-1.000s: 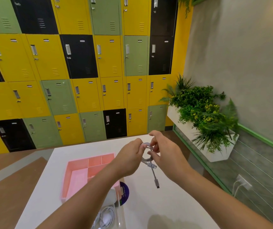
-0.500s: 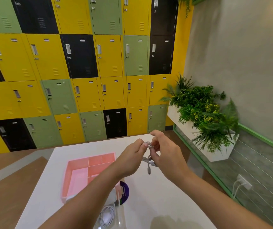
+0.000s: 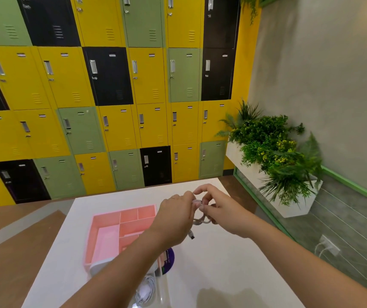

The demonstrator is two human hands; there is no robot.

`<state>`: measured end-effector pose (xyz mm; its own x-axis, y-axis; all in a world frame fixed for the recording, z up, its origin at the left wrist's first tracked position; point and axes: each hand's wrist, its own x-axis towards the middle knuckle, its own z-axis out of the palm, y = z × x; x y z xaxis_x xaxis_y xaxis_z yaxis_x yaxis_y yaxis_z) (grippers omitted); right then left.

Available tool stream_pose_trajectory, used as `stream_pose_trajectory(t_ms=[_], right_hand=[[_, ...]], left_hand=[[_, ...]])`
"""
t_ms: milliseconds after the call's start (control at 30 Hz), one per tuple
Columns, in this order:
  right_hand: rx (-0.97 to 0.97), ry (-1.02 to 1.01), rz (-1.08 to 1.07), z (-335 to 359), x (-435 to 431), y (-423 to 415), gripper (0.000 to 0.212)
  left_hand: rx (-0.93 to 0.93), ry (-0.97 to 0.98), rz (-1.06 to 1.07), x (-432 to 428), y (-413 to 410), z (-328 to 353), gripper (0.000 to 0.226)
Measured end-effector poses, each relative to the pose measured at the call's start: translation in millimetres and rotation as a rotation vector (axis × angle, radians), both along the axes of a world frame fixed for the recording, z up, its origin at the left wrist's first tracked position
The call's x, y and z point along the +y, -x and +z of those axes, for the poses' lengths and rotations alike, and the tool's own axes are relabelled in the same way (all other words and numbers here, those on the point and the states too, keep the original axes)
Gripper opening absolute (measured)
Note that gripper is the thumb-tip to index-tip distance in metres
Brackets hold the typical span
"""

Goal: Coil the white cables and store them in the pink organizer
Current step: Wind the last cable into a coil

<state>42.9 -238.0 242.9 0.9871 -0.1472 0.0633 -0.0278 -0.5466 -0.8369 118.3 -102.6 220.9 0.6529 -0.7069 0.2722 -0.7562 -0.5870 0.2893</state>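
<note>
Above the middle of the white rectangular table (image 3: 211,274), both hands hold a thin white cable wound into a small loose coil (image 3: 200,221). The left hand (image 3: 174,218) has its fingers curled round the coil's left side. The right hand (image 3: 224,213) pinches the right side with thumb and fingertips, forefinger arched above it. The coil is held off the surface and stands roughly upright between the two hands, so its long axis seems to run up and down, though the fingers hide much of it. Its loose end, a short white plug with a metal tip (image 3: 191,235), hangs below the left hand and points down at the table, tilted slightly toward the near edge. The shallow pink plastic organizer with divided compartments (image 3: 122,211) lies to the left of the hands and nearer the near edge, its long axis running from the near edge toward the far edge. The left hand is the nearer one; its forearm crosses the tray's right side. A carry to the left and down would likely suit, once the tail is tucked in. Another coiled white cable (image 3: 146,290) lies at the near edge.
</note>
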Motion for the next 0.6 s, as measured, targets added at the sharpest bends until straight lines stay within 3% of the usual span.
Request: stream_pose_trajectory(t_ms=[100,233,367,500,600], right_hand=[[0.01,-0.152,0.008,1.7,-1.3,-0.4,0.024],[0.064,-0.284,0.024,5.8,-6.0,1.9,0.026],[0.087,-0.249,-0.003,10.2,-4.2,4.2,0.022],[0.071,-0.261,-0.028,9.5,-1.8,3.5,0.02],[0.045,-0.24,-0.035,8.3,-1.2,4.5,0.021]], left_hand=[[-0.047,0.003,-0.026,-0.4,2.0,2.5,0.017],[0.093,0.066,-0.009,1.3,0.6,8.7,0.029],[0.015,0.033,-0.092,2.9,6.0,8.5,0.022],[-0.115,0.042,-0.069,1.7,5.4,6.6,0.018],[-0.109,0.056,-0.043,1.3,4.9,4.1,0.015]])
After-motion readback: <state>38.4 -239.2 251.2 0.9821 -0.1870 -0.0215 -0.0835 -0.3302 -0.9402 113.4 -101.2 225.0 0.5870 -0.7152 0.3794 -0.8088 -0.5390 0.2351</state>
